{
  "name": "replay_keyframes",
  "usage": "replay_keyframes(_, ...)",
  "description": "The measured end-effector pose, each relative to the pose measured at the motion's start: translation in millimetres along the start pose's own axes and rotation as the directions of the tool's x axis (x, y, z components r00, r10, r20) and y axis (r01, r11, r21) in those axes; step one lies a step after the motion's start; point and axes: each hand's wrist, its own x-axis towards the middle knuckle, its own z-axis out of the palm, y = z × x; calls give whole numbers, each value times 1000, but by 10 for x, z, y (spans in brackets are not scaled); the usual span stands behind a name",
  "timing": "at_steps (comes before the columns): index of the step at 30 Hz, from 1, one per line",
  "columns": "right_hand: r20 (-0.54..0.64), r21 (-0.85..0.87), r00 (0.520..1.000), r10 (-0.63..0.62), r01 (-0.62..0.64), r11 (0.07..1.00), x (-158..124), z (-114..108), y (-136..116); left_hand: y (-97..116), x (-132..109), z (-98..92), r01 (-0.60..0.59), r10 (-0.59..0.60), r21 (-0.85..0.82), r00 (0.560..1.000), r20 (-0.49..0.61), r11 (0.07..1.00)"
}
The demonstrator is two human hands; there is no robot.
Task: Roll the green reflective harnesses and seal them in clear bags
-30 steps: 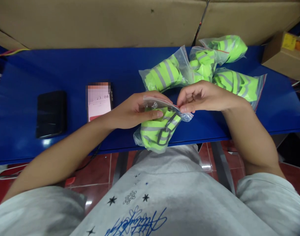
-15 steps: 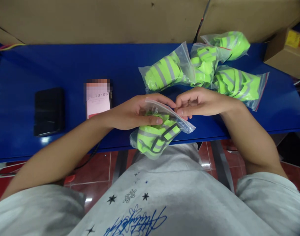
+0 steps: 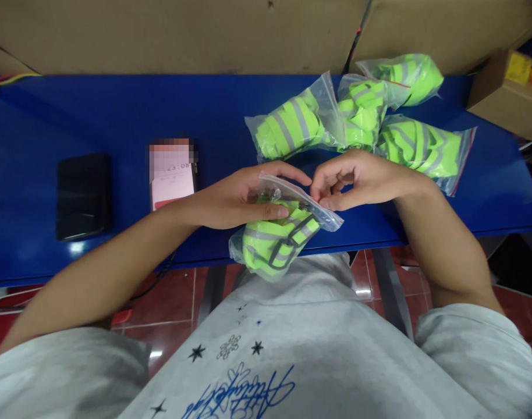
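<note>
A clear zip bag (image 3: 281, 238) with a neon yellow-green, grey-striped strap bundle inside hangs at the table's front edge, just above my lap. My left hand (image 3: 235, 198) holds it, thumb across the front and fingers behind the plastic. At the bag's upper right edge, my right hand (image 3: 353, 179) pinches the zip strip between thumb and index finger, its other fingers curled. Behind my hands lie similar filled bags: one on the left (image 3: 290, 128), one in the middle (image 3: 362, 113), one on the right (image 3: 425, 148) and one at the back (image 3: 412, 78).
On the blue table (image 3: 117, 110) a black case (image 3: 83, 196) and a lit phone (image 3: 173, 177) lie to the left. An open cardboard box (image 3: 508, 96) is at the far right. Large cardboard (image 3: 183, 38) stands along the back edge.
My right thumb and index finger have shifted slightly along the bag's zip edge, and the index finger is more bent. The left hand keeps its hold. The view has moved slightly.
</note>
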Motion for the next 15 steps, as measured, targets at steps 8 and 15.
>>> replay_keyframes(8,-205,-115,969,-138,116,987,84,159,55,-63,21,-19,-34,37,69,999,-30,997)
replay_keyframes(15,-301,-293,930,-209,118,949,58,164,41,-90,22,-31,-14,19,60,997,-72,998)
